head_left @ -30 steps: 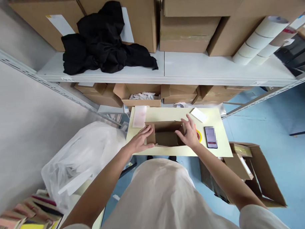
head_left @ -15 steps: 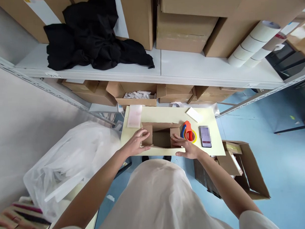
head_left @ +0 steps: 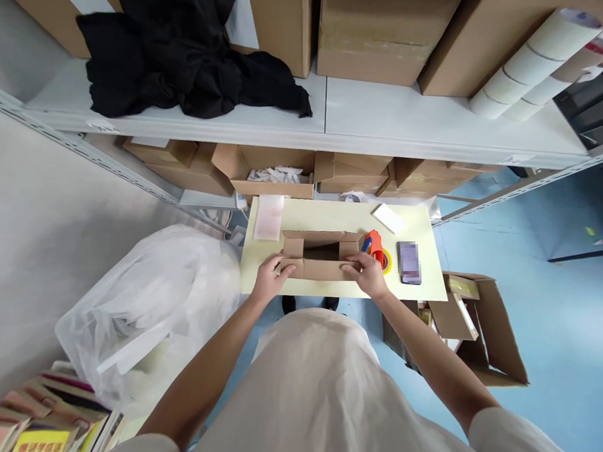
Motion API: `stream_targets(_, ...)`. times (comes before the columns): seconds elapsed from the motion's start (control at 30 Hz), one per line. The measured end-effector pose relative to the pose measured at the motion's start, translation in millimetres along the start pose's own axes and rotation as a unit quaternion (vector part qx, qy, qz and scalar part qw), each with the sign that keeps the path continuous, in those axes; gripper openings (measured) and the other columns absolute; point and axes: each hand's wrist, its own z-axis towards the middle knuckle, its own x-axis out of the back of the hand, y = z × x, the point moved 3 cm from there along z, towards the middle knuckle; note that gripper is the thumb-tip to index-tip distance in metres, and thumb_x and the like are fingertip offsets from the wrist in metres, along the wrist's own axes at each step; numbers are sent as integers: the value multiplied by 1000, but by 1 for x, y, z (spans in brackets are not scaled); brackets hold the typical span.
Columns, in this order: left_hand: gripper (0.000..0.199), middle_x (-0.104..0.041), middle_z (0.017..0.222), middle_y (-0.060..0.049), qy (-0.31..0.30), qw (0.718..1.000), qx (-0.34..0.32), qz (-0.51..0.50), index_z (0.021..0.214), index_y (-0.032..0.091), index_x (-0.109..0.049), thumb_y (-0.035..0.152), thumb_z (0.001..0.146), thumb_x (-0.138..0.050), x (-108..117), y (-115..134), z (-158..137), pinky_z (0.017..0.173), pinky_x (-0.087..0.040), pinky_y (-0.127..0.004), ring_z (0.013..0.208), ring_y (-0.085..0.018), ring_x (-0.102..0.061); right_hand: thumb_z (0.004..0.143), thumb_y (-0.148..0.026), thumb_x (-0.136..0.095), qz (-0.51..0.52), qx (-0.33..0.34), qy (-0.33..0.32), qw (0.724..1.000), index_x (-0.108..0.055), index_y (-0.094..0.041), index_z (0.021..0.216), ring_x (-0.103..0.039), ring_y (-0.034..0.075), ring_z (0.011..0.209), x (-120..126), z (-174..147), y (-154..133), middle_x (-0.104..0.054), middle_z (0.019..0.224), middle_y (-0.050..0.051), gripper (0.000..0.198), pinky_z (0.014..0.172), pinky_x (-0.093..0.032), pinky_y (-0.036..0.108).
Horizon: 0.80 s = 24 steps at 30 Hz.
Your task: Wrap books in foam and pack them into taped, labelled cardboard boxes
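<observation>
A small brown cardboard box (head_left: pixel 323 271) lies on the cream table (head_left: pixel 325 215), with its top side open and its short end flaps folded in. At its left near corner, my left hand (head_left: pixel 270 277) pinches the long near flap between thumb and fingers. My right hand (head_left: pixel 367 274) grips the same flap at the right corner. Close beside that hand is an orange tape dispenser (head_left: pixel 375 245) with a roll of clear yellowish tape. The bottom of the box is in shadow.
A phone (head_left: pixel 409 262) and a white small box (head_left: pixel 388 218) lie at the right of the table, a pinkish sheet (head_left: pixel 268 217) at the left. Shelving (head_left: pixel 298 137) rises behind. A plastic bag (head_left: pixel 151 310) bulges at left; an open carton (head_left: pixel 500 331) stands on the floor right.
Both hands have shifted from resting over the end flaps to gripping the near long flap, which now shows its face toward me. The view has tilted slightly downward.
</observation>
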Motion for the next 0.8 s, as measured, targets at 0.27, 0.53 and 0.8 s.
stream_targets(0.27, 65, -40, 141, -17, 19, 991, 66, -115, 135, 23, -31, 30, 79, -63, -9, -6, 3, 100, -43, -42, 128, -26, -44, 70, -50, -70, -164, 73, 68, 981, -6, -18, 148, -28, 40, 133, 16, 26, -14, -27, 145, 21, 106, 103, -30, 59)
stream_targets(0.53, 83, -33, 145, -20, -1, 991, 99, -88, 146, 21, -13, 25, 79, -61, -10, -3, 3, 104, -38, -48, 126, -29, -46, 77, -32, -66, -161, 106, 7, 981, -31, -22, 137, -46, 33, 117, 21, 27, -23, -47, 126, 13, 70, 98, -41, 50)
stream_targets(0.8, 86, -29, 149, -16, -19, 996, 71, -42, 148, 23, -12, 21, 78, -62, -9, 1, 7, 106, -36, -44, 135, -29, -34, 89, -25, -47, -113, 186, -32, 976, -43, -19, 124, -45, 27, 124, 13, 16, -10, -50, 129, 15, 36, 103, -38, 51)
